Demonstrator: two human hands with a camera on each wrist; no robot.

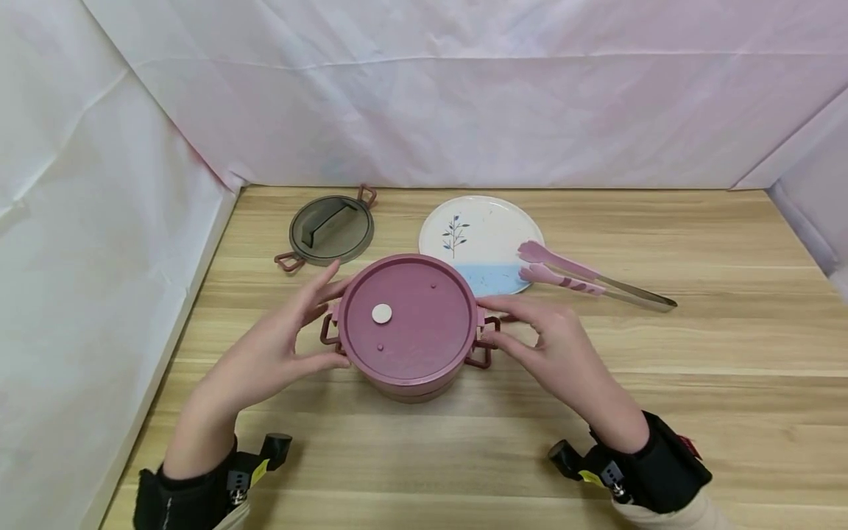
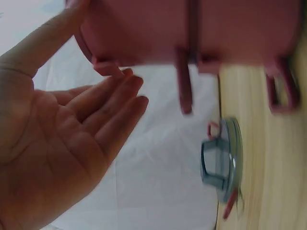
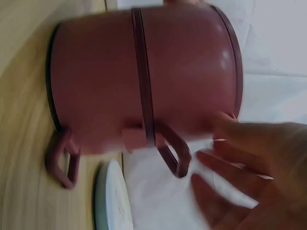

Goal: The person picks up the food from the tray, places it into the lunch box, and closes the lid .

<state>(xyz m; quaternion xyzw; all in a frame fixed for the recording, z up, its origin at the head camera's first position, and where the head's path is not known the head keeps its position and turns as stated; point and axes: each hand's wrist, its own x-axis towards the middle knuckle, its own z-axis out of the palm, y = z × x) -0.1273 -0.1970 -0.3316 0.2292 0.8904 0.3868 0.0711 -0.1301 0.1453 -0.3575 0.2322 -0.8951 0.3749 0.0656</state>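
A two-tier maroon pot (image 1: 408, 316) stands upright on the table between both hands. Its flat top bears a white disc (image 1: 381, 313) and two small nubs. Loop handles (image 3: 175, 148) stick out at the middle seam and near the base. My left hand (image 1: 265, 353) is at the pot's left side, thumb tip against the upper wall and straight fingers by a small side tab (image 2: 108, 68). Across from it my right hand (image 1: 556, 338) has fingertips at the upper right edge, while its other fingers spread loosely away from the wall in the right wrist view.
Behind the pot on the left lies a dark glass lid (image 1: 338, 239) with maroon loop handles. A white and blue plate (image 1: 437, 228) sits behind on the right, pink-tipped tongs (image 1: 583, 274) resting across its edge. White cloth (image 1: 424, 118) walls border the wooden table (image 1: 742, 353).
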